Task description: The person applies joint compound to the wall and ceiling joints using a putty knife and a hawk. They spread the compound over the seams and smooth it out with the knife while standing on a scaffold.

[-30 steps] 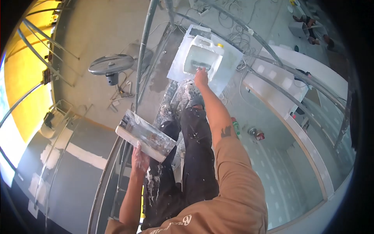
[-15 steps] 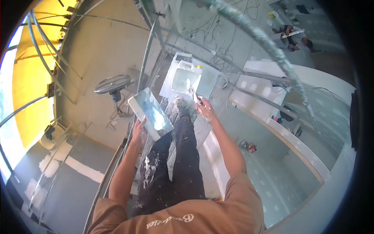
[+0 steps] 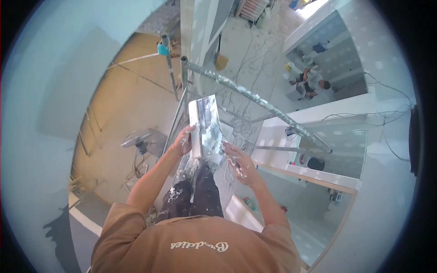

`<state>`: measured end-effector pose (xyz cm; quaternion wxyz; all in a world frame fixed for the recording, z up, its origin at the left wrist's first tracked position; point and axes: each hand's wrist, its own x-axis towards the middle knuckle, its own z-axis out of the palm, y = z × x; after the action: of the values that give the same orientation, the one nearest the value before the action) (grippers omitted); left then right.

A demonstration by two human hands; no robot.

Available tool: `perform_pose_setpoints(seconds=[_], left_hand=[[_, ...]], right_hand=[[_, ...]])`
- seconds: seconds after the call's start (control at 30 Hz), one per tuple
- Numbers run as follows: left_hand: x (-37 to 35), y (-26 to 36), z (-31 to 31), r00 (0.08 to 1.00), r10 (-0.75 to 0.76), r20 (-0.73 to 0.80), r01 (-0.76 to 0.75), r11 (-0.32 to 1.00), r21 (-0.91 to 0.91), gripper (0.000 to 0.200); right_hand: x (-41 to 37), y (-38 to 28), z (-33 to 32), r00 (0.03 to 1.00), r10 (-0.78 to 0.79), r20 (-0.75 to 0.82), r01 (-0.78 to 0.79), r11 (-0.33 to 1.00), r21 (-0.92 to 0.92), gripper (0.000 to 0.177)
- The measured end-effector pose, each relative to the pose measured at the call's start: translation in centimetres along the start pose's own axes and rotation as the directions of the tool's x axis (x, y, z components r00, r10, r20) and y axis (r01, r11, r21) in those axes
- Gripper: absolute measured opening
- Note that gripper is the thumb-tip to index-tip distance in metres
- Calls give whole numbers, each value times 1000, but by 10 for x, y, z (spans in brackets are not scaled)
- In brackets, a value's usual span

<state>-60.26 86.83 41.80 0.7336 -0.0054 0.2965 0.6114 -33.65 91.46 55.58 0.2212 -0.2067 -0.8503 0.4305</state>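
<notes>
My left hand [image 3: 184, 140] is closed around the pale back edge of a wide plastering spatula [image 3: 210, 120], held out in front of me above my feet. Wet white compound is smeared on its steel face. My right hand [image 3: 238, 163] grips a small putty knife [image 3: 236, 164] by its smeared handle, its blade end against the spatula's right side. White compound also coats the fingers of that hand. The spatula hides most of what lies behind it, and only part of a pale sheet shows beside it.
A scaffold rail [image 3: 255, 98] crosses in front of me to the right. Lower down stand a fan [image 3: 140, 140] on the left and a timber-edged partition [image 3: 314, 176] on the right. Cables [image 3: 248, 63] run over the floor. Another person [image 3: 314, 82] sits in a far room.
The spatula has turned more upright and moved right, meeting the putty knife, which was apart over a cut-open jerrycan. Fresh compound shows on the spatula. My view has shifted.
</notes>
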Motion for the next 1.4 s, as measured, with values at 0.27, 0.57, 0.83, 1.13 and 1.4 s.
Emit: perform_pose_setpoints(seconds=[0.27,0.57,0.83,1.13,1.4], left_hand=[[-123,45,80,987,162,-12,-159,979,131,29],[-211,68,87,941,324,98,-337,921,195,43],[-223,87,70,622,782,39,-709,540,454,37],[-259,90,122,322,894,313,-482,-130,866,33],[-287,117,148,211,873,439,-454,-311,835,32]], right_hand=[[3,-83,-12,979,-201,-47,184,953,-242,68],[18,-93,-2,960,-231,-156,166,924,-345,56],[-21,-157,-18,828,561,2,-222,326,919,42],[12,-127,43,919,322,226,-258,60,964,54],[44,-137,50,955,129,268,-282,107,953,54]])
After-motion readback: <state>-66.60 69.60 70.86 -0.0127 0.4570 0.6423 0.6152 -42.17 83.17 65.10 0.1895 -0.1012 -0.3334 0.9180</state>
